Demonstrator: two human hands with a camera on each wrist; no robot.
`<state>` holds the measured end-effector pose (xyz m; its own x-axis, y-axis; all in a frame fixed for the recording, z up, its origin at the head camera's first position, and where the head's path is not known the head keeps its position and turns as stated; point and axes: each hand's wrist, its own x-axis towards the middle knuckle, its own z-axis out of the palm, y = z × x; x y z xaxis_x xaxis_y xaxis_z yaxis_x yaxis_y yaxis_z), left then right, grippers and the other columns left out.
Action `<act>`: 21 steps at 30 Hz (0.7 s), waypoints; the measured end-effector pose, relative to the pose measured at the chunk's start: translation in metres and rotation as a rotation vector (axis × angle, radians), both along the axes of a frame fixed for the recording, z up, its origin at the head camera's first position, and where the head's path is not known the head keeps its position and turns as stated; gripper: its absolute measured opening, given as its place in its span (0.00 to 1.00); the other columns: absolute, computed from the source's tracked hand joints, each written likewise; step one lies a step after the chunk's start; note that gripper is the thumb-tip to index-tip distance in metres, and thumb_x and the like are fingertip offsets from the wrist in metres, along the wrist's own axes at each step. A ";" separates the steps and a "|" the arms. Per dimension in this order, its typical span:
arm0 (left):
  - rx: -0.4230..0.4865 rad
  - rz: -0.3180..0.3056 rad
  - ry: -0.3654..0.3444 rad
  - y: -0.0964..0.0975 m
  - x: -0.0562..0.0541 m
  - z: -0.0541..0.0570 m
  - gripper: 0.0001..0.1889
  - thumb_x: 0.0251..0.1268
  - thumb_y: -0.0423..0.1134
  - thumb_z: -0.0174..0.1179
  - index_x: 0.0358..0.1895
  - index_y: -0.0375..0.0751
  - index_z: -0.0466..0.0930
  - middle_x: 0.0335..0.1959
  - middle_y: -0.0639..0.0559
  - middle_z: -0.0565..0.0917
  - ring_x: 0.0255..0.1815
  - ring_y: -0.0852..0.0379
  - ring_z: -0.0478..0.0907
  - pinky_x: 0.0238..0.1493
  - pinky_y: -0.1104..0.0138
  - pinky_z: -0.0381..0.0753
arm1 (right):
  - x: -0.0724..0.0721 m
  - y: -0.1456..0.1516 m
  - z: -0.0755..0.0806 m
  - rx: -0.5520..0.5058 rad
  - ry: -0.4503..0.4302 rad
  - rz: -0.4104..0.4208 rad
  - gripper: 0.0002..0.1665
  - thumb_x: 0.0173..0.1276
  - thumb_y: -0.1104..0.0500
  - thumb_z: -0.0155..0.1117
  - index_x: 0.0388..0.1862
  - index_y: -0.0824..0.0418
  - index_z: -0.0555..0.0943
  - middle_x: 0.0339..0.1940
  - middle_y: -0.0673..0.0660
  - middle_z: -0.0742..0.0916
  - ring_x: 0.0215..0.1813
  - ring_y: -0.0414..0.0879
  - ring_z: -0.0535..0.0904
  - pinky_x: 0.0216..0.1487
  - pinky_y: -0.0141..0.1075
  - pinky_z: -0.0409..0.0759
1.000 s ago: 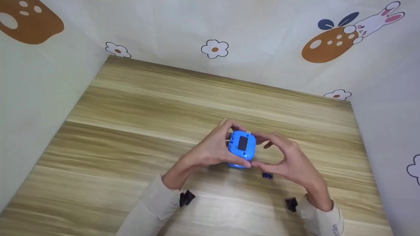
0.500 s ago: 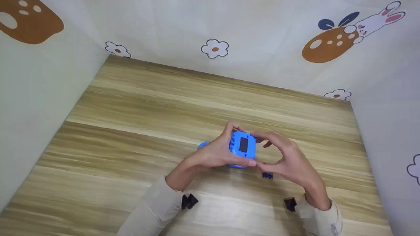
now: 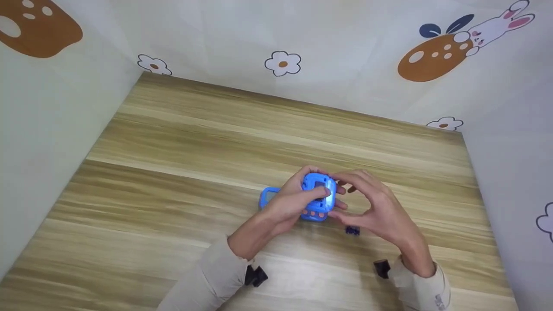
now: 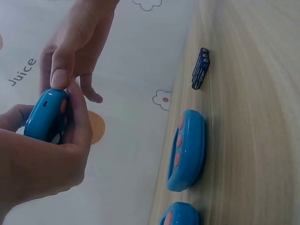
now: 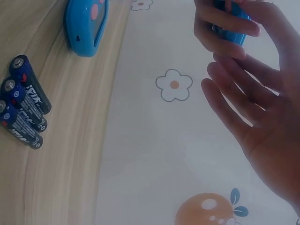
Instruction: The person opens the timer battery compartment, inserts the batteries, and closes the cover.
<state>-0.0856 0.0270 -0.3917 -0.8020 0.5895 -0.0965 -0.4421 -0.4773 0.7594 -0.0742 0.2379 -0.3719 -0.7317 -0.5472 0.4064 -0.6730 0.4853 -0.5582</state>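
The left hand [image 3: 293,201] holds a blue gadget [image 3: 329,203] above the tabletop [image 3: 194,129], its thumb lying across the dark rectangle on the gadget's upper face and its fingers beneath. The right hand [image 3: 386,214] is clamped on the same gadget, thumb and index finger at two corners of its right edge, the other fingers apart from it.

On the tabletop below, a second gadget [image 4: 192,154] with pink buttons shows partly under the held one; a third gadget [image 3: 263,199] lies to its left, partly hidden by the left wrist. Three dark blue batteries [image 5: 24,104] lie side by side near the right hand's thumb. A pale wall [image 3: 354,56] printed with flowers stands behind.
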 end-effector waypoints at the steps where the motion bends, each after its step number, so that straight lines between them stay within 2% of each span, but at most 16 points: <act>1: 0.031 -0.007 -0.009 0.000 0.000 0.000 0.18 0.67 0.27 0.55 0.57 0.36 0.63 0.54 0.30 0.79 0.47 0.34 0.82 0.47 0.50 0.83 | 0.000 0.000 0.001 0.001 -0.001 0.000 0.42 0.47 0.60 0.82 0.64 0.55 0.77 0.57 0.47 0.81 0.54 0.46 0.77 0.59 0.32 0.73; 6: 0.150 -0.035 -0.045 0.001 0.000 -0.001 0.18 0.68 0.26 0.53 0.57 0.31 0.61 0.59 0.25 0.74 0.51 0.33 0.80 0.49 0.49 0.81 | 0.005 -0.006 0.011 -0.016 -0.004 0.008 0.42 0.45 0.65 0.82 0.62 0.62 0.77 0.55 0.52 0.82 0.55 0.48 0.77 0.60 0.34 0.74; 10: 0.167 -0.017 -0.058 0.003 0.000 -0.001 0.19 0.65 0.23 0.53 0.57 0.32 0.60 0.55 0.28 0.77 0.45 0.35 0.83 0.47 0.51 0.83 | 0.011 -0.013 0.025 -0.043 -0.003 0.023 0.40 0.45 0.68 0.81 0.60 0.67 0.77 0.52 0.57 0.83 0.53 0.50 0.78 0.58 0.33 0.75; 13: 0.180 -0.004 -0.063 0.005 0.001 -0.001 0.19 0.65 0.20 0.52 0.56 0.31 0.60 0.54 0.29 0.78 0.43 0.36 0.83 0.46 0.49 0.83 | 0.013 -0.015 0.031 -0.048 -0.004 0.022 0.40 0.44 0.69 0.81 0.60 0.68 0.78 0.52 0.57 0.83 0.52 0.50 0.78 0.58 0.30 0.73; 21: 0.212 -0.005 -0.021 0.007 0.003 -0.002 0.19 0.66 0.20 0.52 0.57 0.31 0.59 0.53 0.29 0.77 0.42 0.38 0.84 0.46 0.48 0.83 | 0.013 -0.013 0.031 -0.052 0.002 0.024 0.40 0.44 0.68 0.82 0.59 0.67 0.78 0.52 0.57 0.84 0.48 0.49 0.78 0.54 0.28 0.75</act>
<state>-0.0826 0.0338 -0.3935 -0.7980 0.6025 0.0135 -0.4598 -0.6231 0.6327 -0.0614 0.2249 -0.3407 -0.7176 -0.5429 0.4363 -0.6854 0.4392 -0.5808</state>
